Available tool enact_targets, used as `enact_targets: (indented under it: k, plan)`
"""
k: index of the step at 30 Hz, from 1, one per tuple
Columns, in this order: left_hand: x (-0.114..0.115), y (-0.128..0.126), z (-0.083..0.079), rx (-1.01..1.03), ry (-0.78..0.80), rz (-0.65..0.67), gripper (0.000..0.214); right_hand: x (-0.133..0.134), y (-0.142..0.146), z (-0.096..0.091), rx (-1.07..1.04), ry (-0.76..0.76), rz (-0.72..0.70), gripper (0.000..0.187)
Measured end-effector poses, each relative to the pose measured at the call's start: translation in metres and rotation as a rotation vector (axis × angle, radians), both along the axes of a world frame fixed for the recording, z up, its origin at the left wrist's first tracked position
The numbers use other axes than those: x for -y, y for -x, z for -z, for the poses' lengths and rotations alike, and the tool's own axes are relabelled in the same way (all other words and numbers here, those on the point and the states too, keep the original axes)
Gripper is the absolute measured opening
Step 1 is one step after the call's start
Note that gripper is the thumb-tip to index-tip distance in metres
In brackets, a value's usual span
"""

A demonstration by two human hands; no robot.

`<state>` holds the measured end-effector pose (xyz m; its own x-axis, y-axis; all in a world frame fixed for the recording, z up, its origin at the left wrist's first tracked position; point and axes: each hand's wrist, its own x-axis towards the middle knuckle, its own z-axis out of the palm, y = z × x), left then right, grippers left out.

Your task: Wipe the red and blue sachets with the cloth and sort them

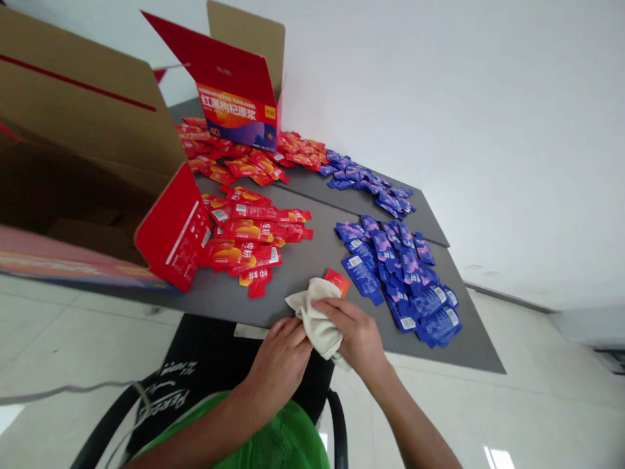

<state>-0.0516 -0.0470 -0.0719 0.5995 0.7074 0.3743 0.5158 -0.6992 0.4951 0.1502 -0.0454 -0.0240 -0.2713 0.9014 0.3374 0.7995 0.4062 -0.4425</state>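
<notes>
My right hand [354, 332] is closed round a beige cloth [317, 312] that wraps a red-orange sachet [338, 281] at the near edge of the grey table [312, 257]. My left hand [280, 358] rests against the cloth's lower side, fingers curled. A pile of red sachets [249, 238] lies to the left of the hands and a pile of blue sachets [398, 273] to the right.
A large open cardboard box [83, 163] with a red flap stands at the left. A smaller open red box [239, 107] sits at the far end among more red sachets [234, 159] and blue sachets [368, 182]. A black chair [195, 365] is below the table edge.
</notes>
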Motion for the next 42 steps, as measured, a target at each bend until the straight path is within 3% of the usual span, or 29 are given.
enact_targets:
  k: [2,5,9,12,17,22,27,34,38,42]
  plan:
    - [-0.001,0.0,-0.001,-0.001,-0.002,0.01,0.029,0.001,0.0,0.008,-0.03,0.041,0.004,0.047]
    - [-0.003,0.0,0.002,0.014,-0.022,0.024,0.035,-0.018,-0.011,0.012,-0.049,0.056,0.06,0.048]
    - [-0.004,0.0,0.006,0.009,-0.029,0.018,0.035,-0.054,-0.032,0.003,0.022,0.037,0.115,0.051]
    - [-0.003,0.0,0.007,0.012,-0.01,0.015,0.036,-0.065,-0.04,-0.009,0.09,-0.003,0.181,0.051]
    - [-0.003,0.0,0.004,0.029,-0.008,0.018,0.037,-0.036,-0.026,-0.027,-0.004,-0.144,0.185,0.047]
    - [-0.002,0.001,-0.002,-0.037,0.014,0.004,0.022,0.004,0.002,-0.009,0.017,-0.001,-0.004,0.046]
    - [-0.003,0.001,-0.002,0.009,0.008,0.021,0.033,-0.012,-0.01,0.01,-0.047,0.081,0.084,0.048]
    - [-0.005,0.0,0.002,0.011,0.012,0.014,0.035,-0.055,-0.04,-0.002,0.029,0.007,0.182,0.049]
    - [-0.004,-0.001,0.001,0.025,0.011,0.015,0.037,-0.038,-0.029,-0.014,-0.008,-0.087,0.205,0.047]
    - [-0.002,0.0,-0.002,-0.017,0.006,0.005,0.026,-0.002,-0.001,-0.008,-0.02,-0.073,0.059,0.046]
